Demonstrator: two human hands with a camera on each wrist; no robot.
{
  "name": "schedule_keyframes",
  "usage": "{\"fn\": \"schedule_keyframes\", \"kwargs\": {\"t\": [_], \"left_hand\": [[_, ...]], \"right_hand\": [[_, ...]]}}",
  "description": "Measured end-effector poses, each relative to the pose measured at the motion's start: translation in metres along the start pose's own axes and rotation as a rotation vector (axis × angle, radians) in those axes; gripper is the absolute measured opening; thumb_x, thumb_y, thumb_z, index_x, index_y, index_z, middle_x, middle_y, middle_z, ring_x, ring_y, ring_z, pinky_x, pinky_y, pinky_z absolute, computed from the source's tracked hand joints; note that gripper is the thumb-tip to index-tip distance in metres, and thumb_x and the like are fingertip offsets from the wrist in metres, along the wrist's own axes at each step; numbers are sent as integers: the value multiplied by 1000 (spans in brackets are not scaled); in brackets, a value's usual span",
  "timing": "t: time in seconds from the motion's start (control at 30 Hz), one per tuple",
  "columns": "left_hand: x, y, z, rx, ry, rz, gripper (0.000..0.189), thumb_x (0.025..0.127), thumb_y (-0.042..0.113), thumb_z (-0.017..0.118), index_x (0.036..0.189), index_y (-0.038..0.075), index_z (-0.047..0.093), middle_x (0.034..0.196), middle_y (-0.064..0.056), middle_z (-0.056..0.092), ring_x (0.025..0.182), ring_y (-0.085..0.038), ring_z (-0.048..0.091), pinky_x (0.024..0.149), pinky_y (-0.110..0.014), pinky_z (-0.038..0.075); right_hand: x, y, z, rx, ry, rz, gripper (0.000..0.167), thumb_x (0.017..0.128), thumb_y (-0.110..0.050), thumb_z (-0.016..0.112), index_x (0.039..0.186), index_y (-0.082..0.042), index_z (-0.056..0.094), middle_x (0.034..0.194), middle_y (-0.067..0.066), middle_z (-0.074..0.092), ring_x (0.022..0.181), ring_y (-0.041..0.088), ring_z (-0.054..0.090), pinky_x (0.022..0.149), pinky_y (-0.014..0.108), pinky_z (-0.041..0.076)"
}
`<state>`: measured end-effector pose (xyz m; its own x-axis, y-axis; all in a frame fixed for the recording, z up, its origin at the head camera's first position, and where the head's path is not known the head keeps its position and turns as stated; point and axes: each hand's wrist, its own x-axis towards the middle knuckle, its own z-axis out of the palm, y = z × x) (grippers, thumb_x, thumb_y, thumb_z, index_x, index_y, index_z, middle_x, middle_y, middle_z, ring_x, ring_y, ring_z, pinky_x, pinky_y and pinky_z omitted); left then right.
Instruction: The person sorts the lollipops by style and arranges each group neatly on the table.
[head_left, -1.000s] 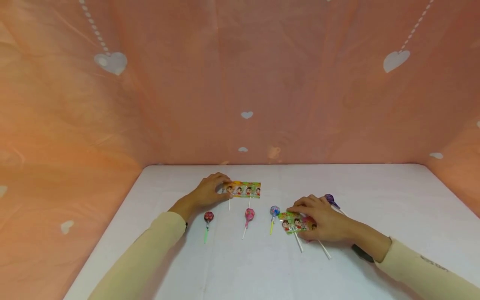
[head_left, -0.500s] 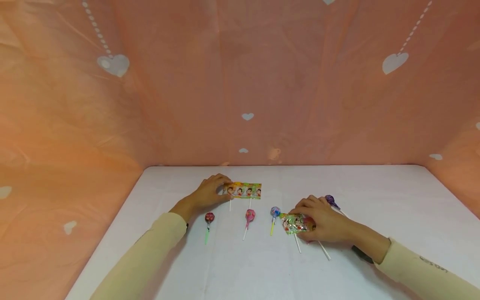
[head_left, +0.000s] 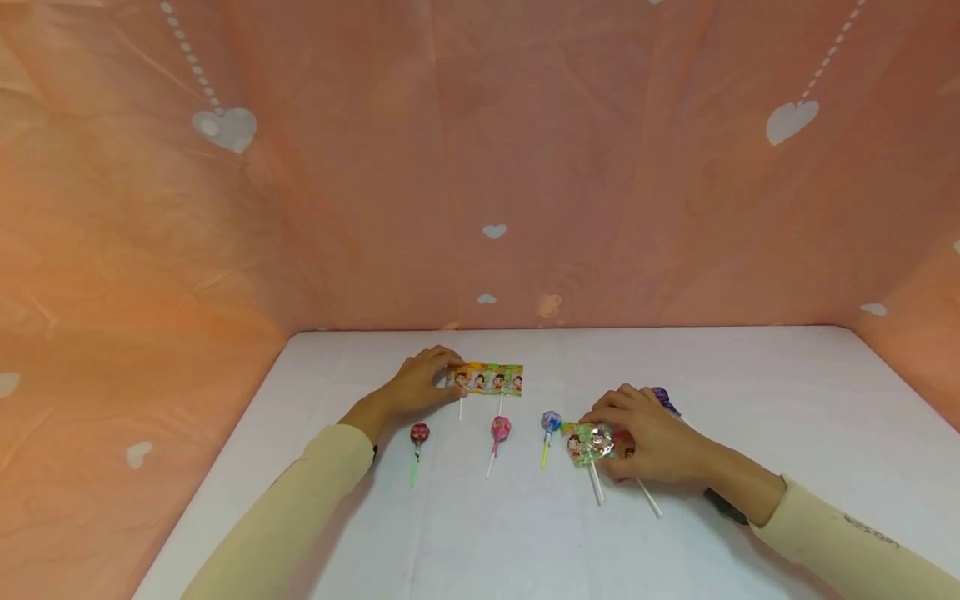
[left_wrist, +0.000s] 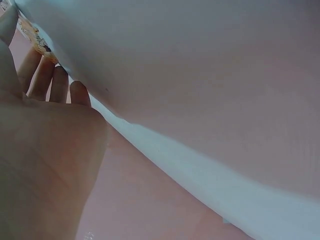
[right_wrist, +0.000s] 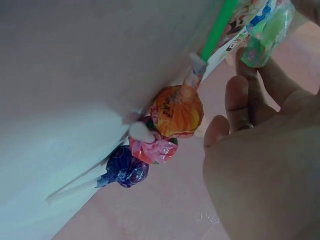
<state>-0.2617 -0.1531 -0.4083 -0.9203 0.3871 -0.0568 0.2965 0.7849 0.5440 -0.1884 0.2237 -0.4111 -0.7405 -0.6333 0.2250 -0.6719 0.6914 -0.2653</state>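
My left hand point(head_left: 420, 381) pinches the left end of a flat printed lollipop packet point(head_left: 497, 380) between thumb and fingers, near the back of the table; two white sticks hang below it. In the left wrist view, the fingers point(left_wrist: 44, 80) reach the packet's orange edge point(left_wrist: 36, 37). My right hand point(head_left: 645, 433) grips a second shiny printed lollipop packet point(head_left: 581, 443), its white sticks pointing toward me. In the right wrist view this green packet point(right_wrist: 267, 37) shows between thumb and fingers, with an orange lollipop point(right_wrist: 177, 112) and a pink one point(right_wrist: 154, 147) near that hand.
On the white table point(head_left: 480, 542) lie a red lollipop point(head_left: 419, 433), a pink lollipop point(head_left: 500, 428) and a blue lollipop point(head_left: 551, 422) in a row. Behind my right hand lies a purple lollipop point(head_left: 664, 400). A dark object point(head_left: 726, 506) sits partly under the right forearm.
The packet in my right hand has tilted and bunched slightly, its sticks shifting a little. My left hand and its packet look unmoved, as do the loose lollipops.
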Motion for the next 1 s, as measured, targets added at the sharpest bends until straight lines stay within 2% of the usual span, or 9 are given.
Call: {"fn": "schedule_keyframes", "kwargs": {"t": [0.27,0.43,0.57,0.8,1.0], "left_hand": [[-1,-1,-1,-16,-5,-12,49,93,40,68,137,23,55,148,3,46,144,-27,34,121,-55,24],[-2,-2,-1,26,8,32,51,93,40,68,138,19,55,147,0,48,144,-27,36,121,-54,22],[-3,-1,-2,23,11,45,52,93,40,68,138,18,55,147,-1,48,144,-27,36,121,-54,20],[-3,-3,-3,26,8,32,53,93,41,68,139,18,54,149,-1,47,145,-26,35,122,-54,18],[-1,-3,-2,23,6,28,53,93,41,68,139,19,54,149,-1,47,145,-26,34,122,-54,19]], "right_hand": [[2,1,-3,1,42,-18,46,72,-37,80,116,-32,69,111,-20,59,106,4,46,87,34,31],[5,2,-7,15,76,-31,43,74,-33,80,116,-29,70,111,-17,60,105,5,47,85,31,29],[11,4,-14,35,102,-57,44,75,-33,81,117,-27,69,111,-16,61,106,6,47,85,31,29],[33,1,-21,105,95,-63,41,79,-32,77,119,-24,69,113,-10,62,109,11,47,87,36,29],[59,-4,-26,100,98,-60,43,82,-38,74,121,-21,68,116,-4,63,112,17,49,90,39,31]]}}
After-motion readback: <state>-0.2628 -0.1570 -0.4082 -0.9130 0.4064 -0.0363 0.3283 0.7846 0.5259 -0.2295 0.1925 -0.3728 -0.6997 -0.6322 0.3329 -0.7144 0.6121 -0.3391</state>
